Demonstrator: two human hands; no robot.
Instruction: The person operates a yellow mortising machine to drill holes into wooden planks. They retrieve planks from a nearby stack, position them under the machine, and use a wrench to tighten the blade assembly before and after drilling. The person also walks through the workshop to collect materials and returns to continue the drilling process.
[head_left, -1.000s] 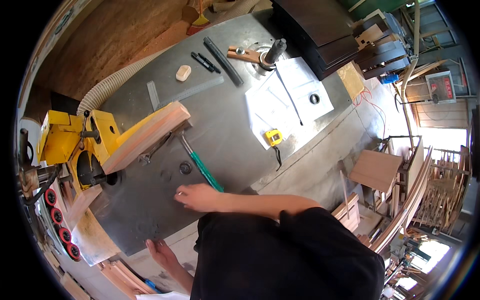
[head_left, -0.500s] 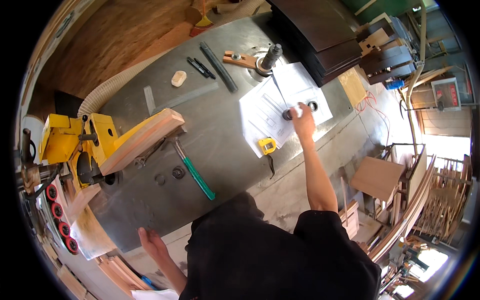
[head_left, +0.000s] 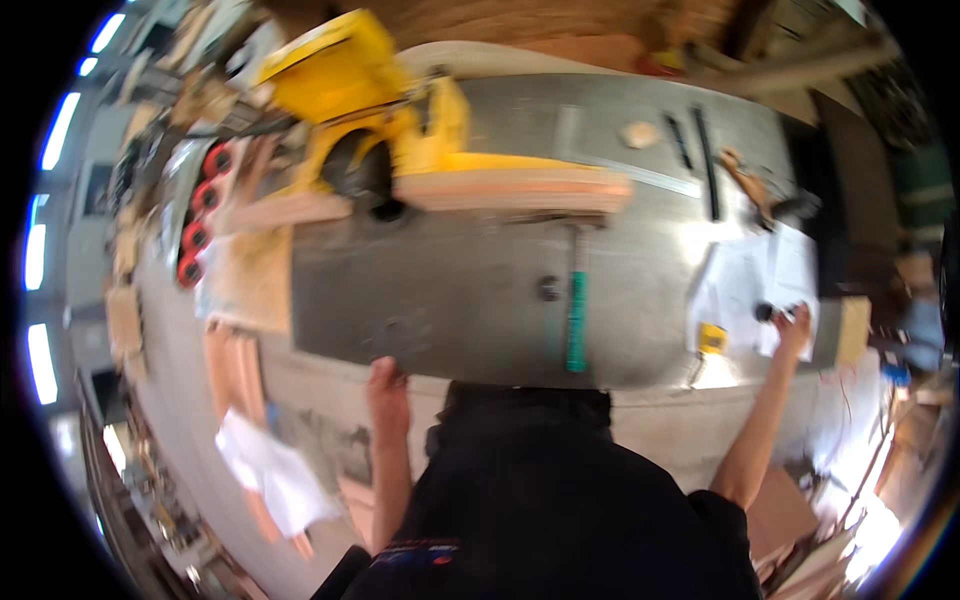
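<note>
My right hand is at the right of the metal table, its fingers closed round a small dark ring-shaped metal collar over the printed papers. Motion smears the fingertips. A yellow tape measure lies on the near left corner of the papers. Near the table's front edge, my left hand is blurred, so its fingers do not show clearly. Between the hands lie a green-handled hammer and a small dark round metal part.
A yellow machine with a long wooden fence stands at the far left. Pens, a dark bar and a metal spindle are at the back right, beside stacked dark panels. White sheeting lies at lower left.
The whole view has swung, with the table now lying level and the machine nearer the top middle. My right hand remains at the papers; my left hand remains near the table's front edge.
</note>
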